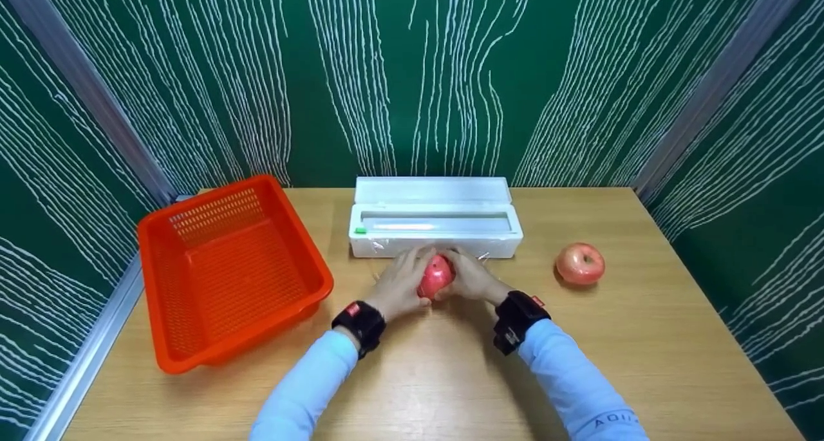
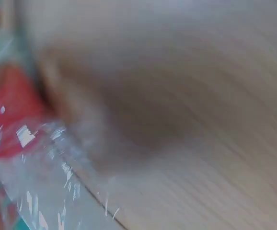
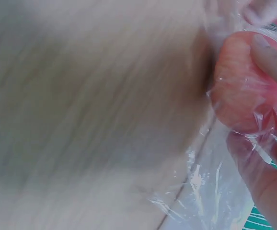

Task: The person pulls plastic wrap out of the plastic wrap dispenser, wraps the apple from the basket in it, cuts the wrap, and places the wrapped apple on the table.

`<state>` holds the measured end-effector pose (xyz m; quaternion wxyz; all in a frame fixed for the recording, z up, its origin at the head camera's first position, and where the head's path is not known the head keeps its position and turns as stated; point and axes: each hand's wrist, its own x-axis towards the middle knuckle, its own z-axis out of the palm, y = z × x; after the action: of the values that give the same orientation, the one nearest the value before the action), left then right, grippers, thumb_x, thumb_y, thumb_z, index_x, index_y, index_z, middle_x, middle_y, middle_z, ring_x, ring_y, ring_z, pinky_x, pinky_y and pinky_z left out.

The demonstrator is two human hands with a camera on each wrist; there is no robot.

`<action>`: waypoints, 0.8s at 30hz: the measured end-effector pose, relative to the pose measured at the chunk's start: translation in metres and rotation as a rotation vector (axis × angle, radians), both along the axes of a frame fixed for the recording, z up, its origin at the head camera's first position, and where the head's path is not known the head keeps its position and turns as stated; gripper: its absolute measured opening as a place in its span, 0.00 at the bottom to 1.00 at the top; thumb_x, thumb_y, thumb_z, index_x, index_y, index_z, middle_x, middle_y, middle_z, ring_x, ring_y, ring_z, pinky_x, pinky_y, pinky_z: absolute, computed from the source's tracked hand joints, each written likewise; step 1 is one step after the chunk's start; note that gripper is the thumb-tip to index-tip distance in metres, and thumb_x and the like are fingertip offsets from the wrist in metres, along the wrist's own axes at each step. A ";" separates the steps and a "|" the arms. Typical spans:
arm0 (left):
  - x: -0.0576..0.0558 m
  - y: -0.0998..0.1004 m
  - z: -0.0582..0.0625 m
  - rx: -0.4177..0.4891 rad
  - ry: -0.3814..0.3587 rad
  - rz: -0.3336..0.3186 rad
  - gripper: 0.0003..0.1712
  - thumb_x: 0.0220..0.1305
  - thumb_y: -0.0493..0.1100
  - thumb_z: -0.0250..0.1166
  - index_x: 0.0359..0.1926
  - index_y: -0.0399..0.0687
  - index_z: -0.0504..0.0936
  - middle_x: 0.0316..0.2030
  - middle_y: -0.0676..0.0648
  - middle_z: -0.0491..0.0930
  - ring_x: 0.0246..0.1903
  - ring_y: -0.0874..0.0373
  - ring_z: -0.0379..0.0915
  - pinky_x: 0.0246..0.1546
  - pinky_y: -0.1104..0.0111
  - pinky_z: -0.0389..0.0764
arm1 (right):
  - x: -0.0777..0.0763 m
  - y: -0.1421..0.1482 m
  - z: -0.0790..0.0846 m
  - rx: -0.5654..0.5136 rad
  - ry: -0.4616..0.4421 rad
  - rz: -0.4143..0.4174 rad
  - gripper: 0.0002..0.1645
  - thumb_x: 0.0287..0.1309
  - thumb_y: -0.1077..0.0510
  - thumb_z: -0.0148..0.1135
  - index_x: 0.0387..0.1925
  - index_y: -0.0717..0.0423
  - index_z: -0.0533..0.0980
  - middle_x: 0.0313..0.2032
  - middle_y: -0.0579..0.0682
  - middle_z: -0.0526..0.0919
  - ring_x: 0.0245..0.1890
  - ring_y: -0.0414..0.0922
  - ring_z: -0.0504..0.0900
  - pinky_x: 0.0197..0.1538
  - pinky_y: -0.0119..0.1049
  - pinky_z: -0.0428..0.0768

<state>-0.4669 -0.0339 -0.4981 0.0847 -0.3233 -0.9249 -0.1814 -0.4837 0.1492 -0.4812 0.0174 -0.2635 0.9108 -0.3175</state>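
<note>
Between both hands, in front of the white box, is a red apple. My left hand grips its left side and my right hand holds the right side. Clear cling film lies over the apple's skin and hangs in loose creases below the right hand's fingers in the right wrist view. Glossy film and red skin also show at the left edge of the left wrist view, where much is blurred. Right behind the hands stands the open white cling film box, its lid raised at the back and a roll inside.
A second apple sits on the wooden table to the right. On the left stands an orange plastic basket with perforated walls. Green panels with white wavy lines close off the back and sides.
</note>
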 end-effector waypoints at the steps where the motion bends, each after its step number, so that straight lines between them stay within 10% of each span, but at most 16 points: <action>1: 0.002 0.001 -0.002 -0.053 0.112 -0.021 0.54 0.37 0.51 0.74 0.65 0.43 0.58 0.61 0.39 0.61 0.60 0.46 0.60 0.59 0.55 0.67 | 0.000 0.001 0.002 -0.002 -0.009 0.002 0.52 0.26 0.54 0.78 0.57 0.68 0.66 0.52 0.63 0.70 0.49 0.56 0.74 0.53 0.48 0.75; 6: 0.003 0.004 -0.013 -0.163 0.408 -0.018 0.48 0.38 0.52 0.74 0.60 0.43 0.63 0.56 0.40 0.66 0.56 0.49 0.64 0.53 0.58 0.74 | 0.000 0.003 0.009 -0.036 -0.106 0.013 0.49 0.29 0.56 0.77 0.56 0.70 0.65 0.48 0.62 0.70 0.45 0.54 0.75 0.48 0.45 0.78; 13: -0.004 0.005 -0.019 -0.076 0.393 0.049 0.43 0.39 0.50 0.73 0.57 0.41 0.67 0.52 0.43 0.70 0.50 0.52 0.71 0.46 0.65 0.78 | 0.004 0.004 0.002 -0.160 -0.184 -0.049 0.52 0.34 0.60 0.74 0.62 0.67 0.58 0.55 0.63 0.69 0.54 0.57 0.71 0.58 0.51 0.70; 24: -0.018 0.003 -0.007 -0.072 0.280 0.068 0.43 0.38 0.51 0.74 0.56 0.41 0.67 0.52 0.45 0.72 0.53 0.53 0.69 0.57 0.65 0.70 | 0.007 -0.002 -0.015 0.099 0.337 -0.123 0.45 0.29 0.56 0.77 0.54 0.61 0.67 0.50 0.58 0.71 0.51 0.55 0.72 0.54 0.50 0.73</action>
<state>-0.4844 -0.0307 -0.5055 0.2074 -0.3165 -0.9204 -0.0985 -0.4765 0.1475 -0.4959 -0.1417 -0.2556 0.9297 -0.2240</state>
